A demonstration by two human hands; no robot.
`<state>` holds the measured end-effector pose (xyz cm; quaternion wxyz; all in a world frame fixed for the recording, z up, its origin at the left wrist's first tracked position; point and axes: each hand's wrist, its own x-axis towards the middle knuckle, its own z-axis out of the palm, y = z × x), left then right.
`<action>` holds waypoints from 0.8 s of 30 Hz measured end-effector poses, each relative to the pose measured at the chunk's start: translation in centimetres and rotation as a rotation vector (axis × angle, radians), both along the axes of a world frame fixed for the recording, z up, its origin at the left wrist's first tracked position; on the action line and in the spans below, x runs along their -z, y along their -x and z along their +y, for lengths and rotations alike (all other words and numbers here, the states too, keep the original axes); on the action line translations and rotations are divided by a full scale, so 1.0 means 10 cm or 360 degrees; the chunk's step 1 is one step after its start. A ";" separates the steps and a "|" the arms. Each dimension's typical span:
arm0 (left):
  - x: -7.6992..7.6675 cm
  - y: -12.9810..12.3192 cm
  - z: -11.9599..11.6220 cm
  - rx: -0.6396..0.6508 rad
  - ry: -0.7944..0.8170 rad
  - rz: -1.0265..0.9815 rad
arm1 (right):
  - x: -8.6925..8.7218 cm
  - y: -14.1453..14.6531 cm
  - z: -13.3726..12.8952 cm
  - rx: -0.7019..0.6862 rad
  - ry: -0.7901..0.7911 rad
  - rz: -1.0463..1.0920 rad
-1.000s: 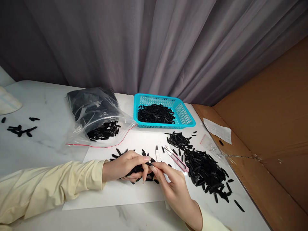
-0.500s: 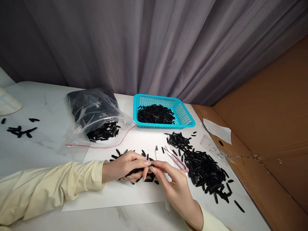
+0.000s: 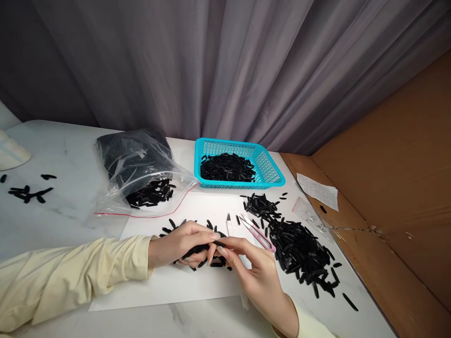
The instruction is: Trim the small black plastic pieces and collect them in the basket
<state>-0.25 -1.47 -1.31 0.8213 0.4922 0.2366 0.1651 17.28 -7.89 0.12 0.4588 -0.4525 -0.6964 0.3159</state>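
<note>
A slim black strip [image 3: 220, 243] with narrow ends spans the gap between my two hands. My left hand [image 3: 185, 244] is closed, pinching the strip's left end between thumb and fingers; more black strips show under and around its curled fingers. On the other end, my right hand [image 3: 255, 267] pinches with thumb and index finger. Below both hands lies a white sheet [image 3: 141, 286] with loose black strips [image 3: 172, 223] scattered on it. A craft knife [image 3: 230, 225] and pink-handled thread snips [image 3: 259, 234] rest just beyond my right hand.
A turquoise basket [image 3: 239, 185] of black strips stands at the back. Left of it lies an open zip bag [image 3: 137, 155], strips spilling at its mouth. A large pile of strips [image 3: 299, 249] is on the right, near a cardboard wall [image 3: 394, 155]. Several strips [image 3: 30, 192] lie far left.
The fingertips of my hands have drawn slightly apart, and more of the black strip shows between them. Everything else stays in place apart from a tiny shift of the view.
</note>
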 end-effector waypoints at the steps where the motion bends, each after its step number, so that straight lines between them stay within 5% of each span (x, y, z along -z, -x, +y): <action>1: 0.00 0.00 0.00 -0.0002 0.0001 0.0000 | 0.00 0.00 0.00 0.0003 0.0008 0.0009; 10: -0.04 0.01 -0.01 -0.0050 0.0058 0.0008 | 0.02 -0.02 -0.01 0.0003 -0.0006 -0.0040; 24: 0.02 0.01 -0.01 -0.0068 -0.0028 0.0054 | 0.08 0.00 -0.04 -0.0106 0.0341 0.0171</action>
